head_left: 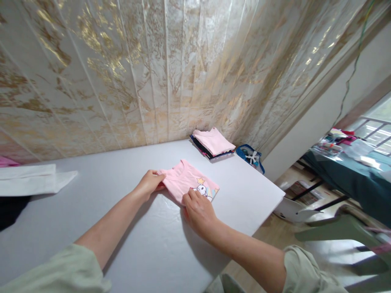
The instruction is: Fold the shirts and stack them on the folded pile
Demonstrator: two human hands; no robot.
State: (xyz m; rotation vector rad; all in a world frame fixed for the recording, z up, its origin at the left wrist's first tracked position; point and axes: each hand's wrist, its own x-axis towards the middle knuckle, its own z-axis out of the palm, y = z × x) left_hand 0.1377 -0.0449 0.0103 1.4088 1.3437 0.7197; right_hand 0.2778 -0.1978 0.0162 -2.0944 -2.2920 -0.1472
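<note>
A small pink T-shirt (pixel 177 179), folded into a compact shape, lies on the white table (pixel 137 244). Its front carries a printed white cartoon figure and yellow stars. My left hand (pixel 150 182) pinches the shirt's left corner, thumb on top and fingers beneath. At the near edge, my right hand (pixel 198 209) has its fingers curled closed on the shirt, partly covering the print. Farther back sits a stack of folded clothes (pixel 214 142), with a pale pink piece on top and darker ones below.
White fabric (pixel 27 179) and a black garment (pixel 12 209) lie at the table's left. Beyond the right corner stands a blue-rimmed bag (pixel 250 158). A patterned gold curtain (pixel 146 73) hangs behind. On the right are a green plastic stool (pixel 345 228) and a cluttered, teal-covered table (pixel 345 175).
</note>
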